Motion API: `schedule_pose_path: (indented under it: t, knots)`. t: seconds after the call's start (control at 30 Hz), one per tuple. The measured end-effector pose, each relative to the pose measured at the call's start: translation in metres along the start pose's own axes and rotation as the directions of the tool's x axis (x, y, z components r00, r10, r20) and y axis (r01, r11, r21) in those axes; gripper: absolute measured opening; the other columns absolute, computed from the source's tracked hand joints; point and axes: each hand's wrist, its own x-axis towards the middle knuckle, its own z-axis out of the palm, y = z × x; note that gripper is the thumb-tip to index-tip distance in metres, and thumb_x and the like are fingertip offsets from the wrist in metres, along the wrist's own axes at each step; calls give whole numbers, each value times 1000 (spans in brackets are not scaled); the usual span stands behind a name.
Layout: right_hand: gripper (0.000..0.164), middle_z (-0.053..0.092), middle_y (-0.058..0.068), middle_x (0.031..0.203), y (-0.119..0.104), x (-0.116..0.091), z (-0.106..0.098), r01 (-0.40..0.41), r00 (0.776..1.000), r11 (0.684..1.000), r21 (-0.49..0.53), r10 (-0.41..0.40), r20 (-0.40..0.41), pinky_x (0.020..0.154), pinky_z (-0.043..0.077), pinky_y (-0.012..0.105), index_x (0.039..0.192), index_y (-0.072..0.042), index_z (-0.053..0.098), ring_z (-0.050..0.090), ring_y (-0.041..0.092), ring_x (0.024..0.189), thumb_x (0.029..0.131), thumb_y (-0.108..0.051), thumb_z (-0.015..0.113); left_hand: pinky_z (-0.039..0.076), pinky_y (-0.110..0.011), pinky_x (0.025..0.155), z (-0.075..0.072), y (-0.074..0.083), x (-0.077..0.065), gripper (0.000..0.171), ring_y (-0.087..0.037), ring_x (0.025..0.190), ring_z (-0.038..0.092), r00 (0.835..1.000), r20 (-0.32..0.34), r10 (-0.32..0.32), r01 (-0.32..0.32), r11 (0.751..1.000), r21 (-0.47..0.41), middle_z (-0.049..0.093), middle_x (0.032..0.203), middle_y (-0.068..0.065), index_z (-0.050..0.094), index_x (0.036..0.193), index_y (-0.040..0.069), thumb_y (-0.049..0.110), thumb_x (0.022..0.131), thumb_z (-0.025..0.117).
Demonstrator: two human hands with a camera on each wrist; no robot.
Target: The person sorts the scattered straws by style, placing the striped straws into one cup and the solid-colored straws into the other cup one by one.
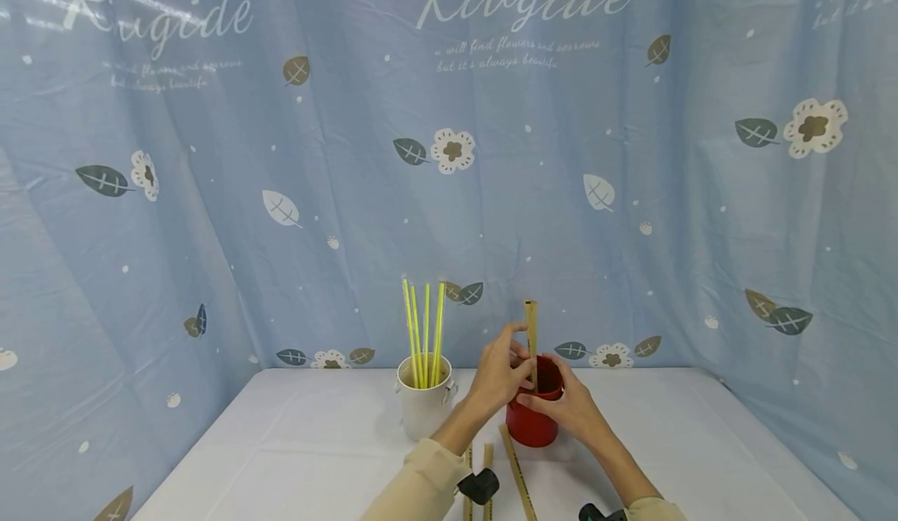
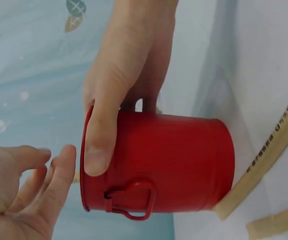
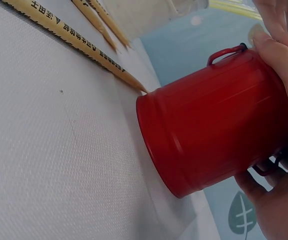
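Observation:
A red metal bucket [image 1: 532,424] with small side handles stands on the white table. My right hand [image 1: 571,408] grips it at the rim, with the thumb over the outer wall in the left wrist view. A tan paper-wrapped stick [image 1: 532,326] with dark print rises upright out of the bucket. My left hand [image 1: 500,369] is right beside this stick above the rim, its fingers [image 2: 58,185] loosely bent and apart. Little of the stick shows in the left wrist view, where the fingers hide it.
Several similar printed paper-wrapped sticks [image 1: 517,470] lie on the table in front of the bucket. To the left stands a white bucket [image 1: 423,412] with several yellow-green sticks [image 1: 440,326] in it. A blue patterned curtain [image 1: 337,193] hangs behind the table [image 1: 309,443].

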Motion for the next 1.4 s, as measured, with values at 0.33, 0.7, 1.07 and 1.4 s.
schedule_pose_path:
  t: [0.33, 0.7, 1.07, 1.4]
  knots:
    - [86, 51, 8, 141, 0, -1, 0, 9, 1000, 1000, -1, -9, -12, 97, 52, 50, 148, -24, 32, 53, 31, 127, 80, -42, 80, 52, -18, 50, -12, -7, -16, 38, -12, 64, 67, 999, 15, 42, -43, 996, 76, 62, 87, -10, 57, 126, 10, 4, 90, 68]
    - [91, 50, 12, 144, 0, -2, 0, -3, 1000, 1000, -11, 3, -18, 95, 52, 51, 150, -17, 30, 53, 34, 128, 79, -43, 80, 53, -24, 46, -20, -9, -36, 39, -14, 58, 66, 997, 82, -2, 1, 1000, 11, 61, 87, -9, 57, 126, 4, 5, 90, 69]
    - [93, 51, 12, 144, 1, 0, 2, -3, 1000, 999, -43, 2, -27, 94, 53, 51, 150, -17, 30, 55, 35, 126, 77, -45, 81, 53, -27, 45, -31, -12, -58, 35, 0, 54, 59, 995, 99, -14, 14, 1000, 0, 62, 86, -8, 59, 121, 3, 9, 89, 71]
    - [95, 50, 11, 143, -2, -1, 1, -24, 999, 1000, -16, 23, -28, 96, 52, 51, 151, -16, 30, 51, 33, 129, 77, -44, 82, 54, -29, 46, -45, -16, -70, 35, -5, 54, 59, 984, 157, -84, 80, 996, 32, 63, 81, -5, 61, 119, 6, 13, 88, 74]
